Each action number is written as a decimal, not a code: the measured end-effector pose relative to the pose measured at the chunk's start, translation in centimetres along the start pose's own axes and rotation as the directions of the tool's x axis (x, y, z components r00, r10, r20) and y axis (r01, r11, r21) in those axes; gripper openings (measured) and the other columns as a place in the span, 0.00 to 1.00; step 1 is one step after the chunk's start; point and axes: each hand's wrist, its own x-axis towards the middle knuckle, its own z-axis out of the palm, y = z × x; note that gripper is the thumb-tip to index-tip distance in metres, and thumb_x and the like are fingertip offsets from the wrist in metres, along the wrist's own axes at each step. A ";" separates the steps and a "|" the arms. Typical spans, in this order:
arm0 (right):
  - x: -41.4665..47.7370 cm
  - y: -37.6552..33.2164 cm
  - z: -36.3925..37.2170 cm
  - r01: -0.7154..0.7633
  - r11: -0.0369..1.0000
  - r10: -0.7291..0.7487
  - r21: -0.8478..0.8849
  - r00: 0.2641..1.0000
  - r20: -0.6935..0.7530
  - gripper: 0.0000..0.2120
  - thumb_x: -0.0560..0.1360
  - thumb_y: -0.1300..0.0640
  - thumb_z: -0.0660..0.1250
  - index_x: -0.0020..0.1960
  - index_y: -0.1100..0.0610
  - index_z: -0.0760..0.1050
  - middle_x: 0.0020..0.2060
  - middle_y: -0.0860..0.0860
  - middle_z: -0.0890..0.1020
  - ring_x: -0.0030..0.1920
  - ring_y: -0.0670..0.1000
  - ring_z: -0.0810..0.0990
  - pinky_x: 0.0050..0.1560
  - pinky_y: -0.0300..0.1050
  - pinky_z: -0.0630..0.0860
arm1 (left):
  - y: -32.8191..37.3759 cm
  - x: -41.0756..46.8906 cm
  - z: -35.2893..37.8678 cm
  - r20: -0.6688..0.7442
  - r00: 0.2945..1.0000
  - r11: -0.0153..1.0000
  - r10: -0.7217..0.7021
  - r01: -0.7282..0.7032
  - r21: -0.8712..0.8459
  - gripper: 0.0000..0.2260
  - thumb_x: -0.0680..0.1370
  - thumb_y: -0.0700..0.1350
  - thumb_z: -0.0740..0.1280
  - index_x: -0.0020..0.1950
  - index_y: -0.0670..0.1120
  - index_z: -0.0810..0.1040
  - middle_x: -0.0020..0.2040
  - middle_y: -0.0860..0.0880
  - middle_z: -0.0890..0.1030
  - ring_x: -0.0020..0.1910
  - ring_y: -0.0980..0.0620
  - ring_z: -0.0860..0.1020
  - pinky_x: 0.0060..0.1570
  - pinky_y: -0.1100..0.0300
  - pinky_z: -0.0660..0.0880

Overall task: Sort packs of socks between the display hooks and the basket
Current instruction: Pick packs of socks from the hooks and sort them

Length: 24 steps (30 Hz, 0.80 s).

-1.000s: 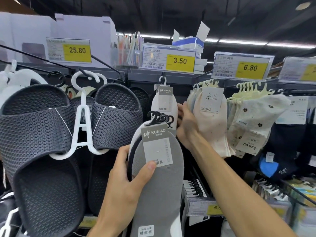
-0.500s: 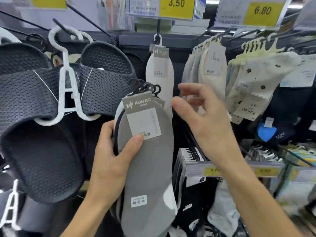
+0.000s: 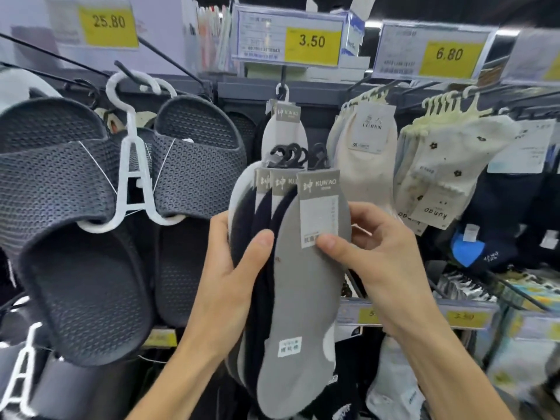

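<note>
Sock packs, a fanned bundle of grey, dark and white pairs, sit nearest you, upright in front of the rack. Your left hand is clamped around the bundle's left edge, thumb across the front. Your right hand pinches the front grey pack at its paper label, thumb on the card. Pull by that label and it may tear, or the fan could slip loose and drop. Behind, one white pack hangs on the hook under the 3.50 price tag; the small black hangers could snag there. No basket is in view.
</note>
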 end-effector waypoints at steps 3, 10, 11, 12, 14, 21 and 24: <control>0.2 -0.2 -0.1 -0.007 0.992 0.005 0.125 1.000 0.019 0.14 0.66 0.57 0.77 0.51 0.51 0.83 0.49 0.50 0.87 0.49 0.50 0.86 0.48 0.43 0.82 | 0.3 0.6 0.0 -0.048 0.999 1.000 0.027 -0.027 0.006 0.13 0.73 0.57 0.72 0.56 0.61 0.77 0.54 0.56 0.84 0.54 0.58 0.82 0.49 0.68 0.77; 3.1 -1.6 -1.4 0.008 0.977 0.000 0.213 0.999 -0.035 0.18 0.68 0.55 0.75 0.58 0.53 0.78 0.53 0.51 0.86 0.53 0.51 0.85 0.51 0.48 0.83 | 0.9 0.8 -0.8 -0.193 0.973 0.990 0.130 -0.118 0.075 0.12 0.71 0.57 0.73 0.54 0.61 0.78 0.52 0.58 0.84 0.52 0.60 0.83 0.46 0.71 0.77; 4.2 -1.8 -1.7 0.025 0.983 -0.012 0.180 0.997 -0.075 0.17 0.71 0.57 0.74 0.58 0.51 0.78 0.53 0.49 0.86 0.53 0.50 0.85 0.51 0.48 0.82 | 1.0 0.8 -1.1 -0.209 0.969 0.990 0.135 -0.121 0.077 0.12 0.71 0.57 0.73 0.54 0.60 0.78 0.52 0.58 0.84 0.51 0.61 0.83 0.45 0.71 0.77; 5.4 -2.0 -2.0 0.042 0.991 -0.028 0.127 0.993 -0.111 0.15 0.73 0.59 0.72 0.59 0.50 0.77 0.53 0.48 0.86 0.53 0.49 0.85 0.52 0.47 0.82 | 1.2 0.8 -1.4 -0.218 0.966 0.989 0.138 -0.122 0.082 0.12 0.71 0.57 0.73 0.53 0.60 0.78 0.52 0.58 0.85 0.51 0.61 0.83 0.45 0.71 0.77; 8.2 -2.0 -2.1 0.072 0.997 -0.071 -0.002 0.985 -0.158 0.16 0.76 0.63 0.70 0.61 0.50 0.76 0.52 0.47 0.85 0.52 0.46 0.84 0.51 0.44 0.82 | 1.5 0.8 -1.7 -0.213 0.966 0.987 0.146 -0.129 0.092 0.11 0.72 0.56 0.72 0.52 0.60 0.78 0.51 0.58 0.85 0.50 0.62 0.83 0.43 0.71 0.77; 15.6 -1.1 0.9 0.129 0.970 -0.129 -0.204 0.992 0.014 0.27 0.74 0.64 0.69 0.71 0.50 0.71 0.62 0.49 0.80 0.60 0.47 0.80 0.58 0.45 0.78 | 1.9 0.9 -1.3 -0.164 0.978 0.989 0.126 -0.111 0.093 0.10 0.71 0.55 0.72 0.52 0.59 0.79 0.50 0.59 0.85 0.49 0.62 0.83 0.43 0.71 0.77; 16.5 -0.7 1.6 0.148 0.977 -0.135 -0.154 0.986 0.097 0.29 0.73 0.65 0.68 0.71 0.46 0.70 0.65 0.47 0.78 0.64 0.47 0.78 0.66 0.51 0.75 | 2.0 0.8 -1.5 -0.153 0.981 0.990 0.120 -0.107 0.090 0.11 0.71 0.55 0.72 0.52 0.59 0.79 0.51 0.58 0.85 0.50 0.61 0.83 0.44 0.71 0.77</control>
